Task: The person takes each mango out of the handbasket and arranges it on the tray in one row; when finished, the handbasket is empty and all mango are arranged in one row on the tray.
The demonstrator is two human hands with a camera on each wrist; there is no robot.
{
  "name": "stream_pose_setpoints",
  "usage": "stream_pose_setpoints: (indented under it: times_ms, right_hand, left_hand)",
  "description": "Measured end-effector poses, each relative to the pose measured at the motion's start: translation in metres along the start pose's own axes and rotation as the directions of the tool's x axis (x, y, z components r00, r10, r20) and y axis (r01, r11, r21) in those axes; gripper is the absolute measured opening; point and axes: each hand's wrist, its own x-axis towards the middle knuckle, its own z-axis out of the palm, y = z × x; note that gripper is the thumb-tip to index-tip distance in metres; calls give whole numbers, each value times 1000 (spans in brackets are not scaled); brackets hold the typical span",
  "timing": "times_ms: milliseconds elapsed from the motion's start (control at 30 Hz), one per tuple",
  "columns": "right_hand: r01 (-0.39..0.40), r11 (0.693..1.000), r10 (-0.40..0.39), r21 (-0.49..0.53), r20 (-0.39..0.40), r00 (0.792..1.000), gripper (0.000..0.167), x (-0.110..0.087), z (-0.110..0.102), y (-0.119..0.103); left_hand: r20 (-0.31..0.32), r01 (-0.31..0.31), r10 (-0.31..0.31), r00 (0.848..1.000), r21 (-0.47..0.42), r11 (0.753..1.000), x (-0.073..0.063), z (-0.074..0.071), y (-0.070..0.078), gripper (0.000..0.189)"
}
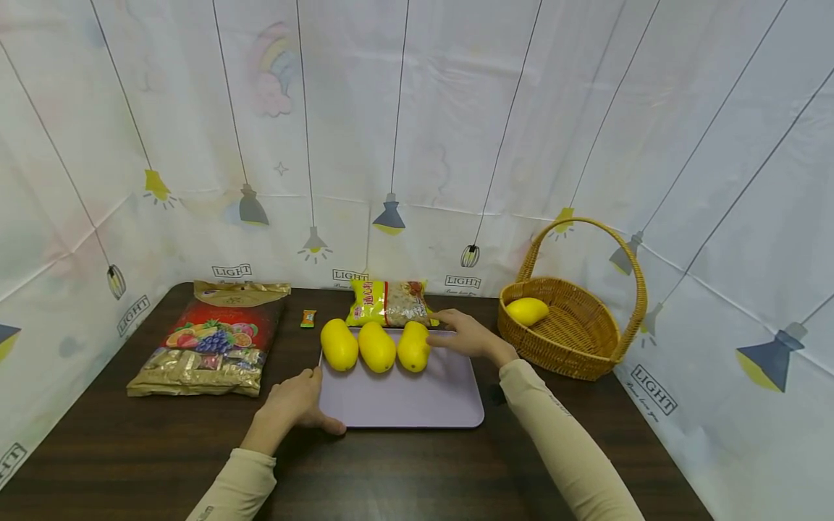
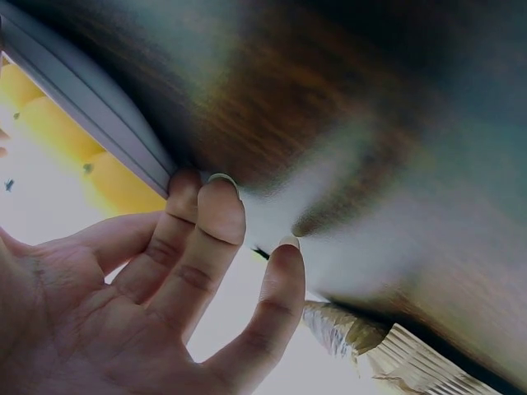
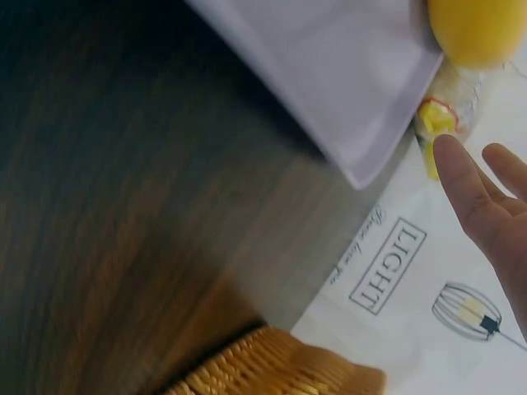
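Observation:
A pale purple tray [image 1: 397, 401] carries a row of three yellow mangoes along its back: left [image 1: 339, 346], middle [image 1: 377, 347] and right [image 1: 413, 349]. My left hand [image 1: 293, 401] touches the tray's left side, its thumb by the front-left corner. In the left wrist view, a fingertip [image 2: 183, 191] meets the tray's rim [image 2: 107, 103]. Over the tray's back-right part, my right hand [image 1: 465, 334] has its fingers spread beside the right mango and grips nothing. Whether it touches that mango is unclear. The right wrist view shows part of a mango [image 3: 478, 29] beyond the fingers.
A handled wicker basket [image 1: 573, 333] at the right holds another mango [image 1: 528, 311]. Behind the tray lies a yellow-and-clear food packet [image 1: 391, 302]. A large red-and-gold candy bag [image 1: 208, 347] and a small wrapped candy [image 1: 308, 318] are to the left. A printed curtain [image 1: 404, 145] borders the table.

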Motion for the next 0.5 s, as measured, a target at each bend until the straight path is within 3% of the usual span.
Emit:
stream_pose_setpoints:
  times_ms: [500]
  right_hand:
    - [-82, 996, 79, -42, -70, 994, 67, -12, -27, 11]
  left_hand:
    - [6, 8, -8, 1000, -6, 1000, 2, 2, -1, 129]
